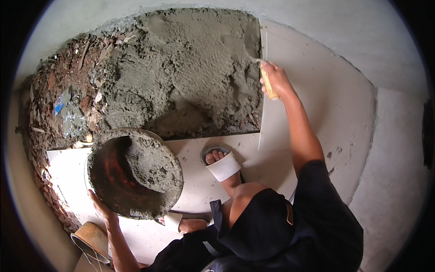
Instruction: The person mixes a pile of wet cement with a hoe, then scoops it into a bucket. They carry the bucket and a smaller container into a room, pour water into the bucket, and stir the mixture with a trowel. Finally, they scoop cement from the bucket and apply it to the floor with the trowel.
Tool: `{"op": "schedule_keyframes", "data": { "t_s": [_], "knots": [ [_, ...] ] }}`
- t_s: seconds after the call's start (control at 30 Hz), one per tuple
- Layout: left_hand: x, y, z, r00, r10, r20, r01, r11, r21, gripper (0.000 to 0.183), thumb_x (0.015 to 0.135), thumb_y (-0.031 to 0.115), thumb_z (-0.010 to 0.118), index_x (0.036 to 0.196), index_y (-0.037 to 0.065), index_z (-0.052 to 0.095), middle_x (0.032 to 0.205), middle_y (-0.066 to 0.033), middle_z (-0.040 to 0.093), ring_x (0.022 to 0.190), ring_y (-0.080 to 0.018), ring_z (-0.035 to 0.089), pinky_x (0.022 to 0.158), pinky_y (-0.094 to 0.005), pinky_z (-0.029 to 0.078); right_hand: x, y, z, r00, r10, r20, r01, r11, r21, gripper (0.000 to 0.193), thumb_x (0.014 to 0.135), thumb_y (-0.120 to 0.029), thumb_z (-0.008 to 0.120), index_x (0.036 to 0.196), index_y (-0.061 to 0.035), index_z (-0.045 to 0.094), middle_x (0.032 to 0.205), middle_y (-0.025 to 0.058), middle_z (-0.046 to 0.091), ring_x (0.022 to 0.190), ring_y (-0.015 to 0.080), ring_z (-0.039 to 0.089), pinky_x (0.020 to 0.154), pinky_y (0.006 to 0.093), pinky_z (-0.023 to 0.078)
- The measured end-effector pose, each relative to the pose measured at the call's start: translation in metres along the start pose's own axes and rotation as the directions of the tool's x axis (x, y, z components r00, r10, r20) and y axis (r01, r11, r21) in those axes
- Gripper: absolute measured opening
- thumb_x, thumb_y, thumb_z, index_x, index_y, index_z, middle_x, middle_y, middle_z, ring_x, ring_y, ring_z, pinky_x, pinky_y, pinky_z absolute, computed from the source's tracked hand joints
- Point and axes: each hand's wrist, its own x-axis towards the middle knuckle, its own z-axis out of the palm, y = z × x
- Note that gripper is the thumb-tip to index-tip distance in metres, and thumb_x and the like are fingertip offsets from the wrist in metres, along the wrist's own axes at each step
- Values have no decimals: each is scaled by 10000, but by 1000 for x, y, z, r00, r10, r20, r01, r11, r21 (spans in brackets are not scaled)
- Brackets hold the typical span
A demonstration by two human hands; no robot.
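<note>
My right hand (275, 78) is wrapped round the pale yellow handle of a trowel (268, 85) near the edge of the wet grey mortar bed (195, 59). Its metal neck reaches over the mortar; the blade is hard to tell from the grey around it. At the lower left, my left hand (103, 209) grips the outer side of a round bucket (97, 186), its fingers partly hidden. The bucket is tipped so that its mouth shows, with mortar (147, 156) clinging along one side and a dark, reddish inner wall.
Pale floor tiles (308, 81) border the mortar on the right and front. Broken rubble (72, 104) lies at the left. An orange-brown pail (93, 240) lies tipped at lower left. My sandalled feet (222, 165) stand on the tiles. Walls (380, 41) curve around the far side.
</note>
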Motion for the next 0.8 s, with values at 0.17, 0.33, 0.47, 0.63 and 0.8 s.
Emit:
{"op": "schedule_keyframes", "data": {
  "t_s": [0.17,0.33,0.47,0.63,0.8],
  "knots": [
    [2,-3,0,998,35,-52,-32,998,52,860,938,589,444,1504,8,163,1556,-156,206,1406,-272,274,1151,-373,235,18,7,6,997,79,4,-79,995,65,437,958,-435,496,1212,-81,534,785,108,576,498,177,558,433,308,478],
    [4,-5,-4,1000,-24,-1,24,999,-22,866,934,593,448,1505,10,160,1565,-144,185,1416,-263,251,1157,-367,221,19,24,6,990,143,-1,-142,987,71,459,962,-436,489,1255,-83,521,803,95,571,534,161,564,443,306,486],
    [3,-5,-6,1000,11,0,-11,1000,22,870,936,596,441,1507,8,148,1558,-153,200,1405,-270,277,1150,-369,238,-1,18,18,998,4,-69,-12,993,-121,439,959,-401,495,1269,-91,513,860,135,605,676,236,627,552,373,528],
    [0,-2,0,1000,15,-10,-15,1000,-2,867,939,598,434,1504,4,151,1543,-160,228,1392,-278,298,1141,-378,264,-75,77,53,842,-494,215,528,674,-517,467,953,-331,479,1358,-100,454,1096,239,618,991,413,610,867,456,483],
    [-1,-1,0,1000,-27,12,27,998,-58,791,946,593,436,1441,-9,299,1423,-153,402,1263,-265,441,1058,-372,374,-99,112,53,959,-273,80,269,780,-565,535,943,-364,495,1411,-118,412,1041,249,638,989,429,604,857,470,479]
  ]
}}
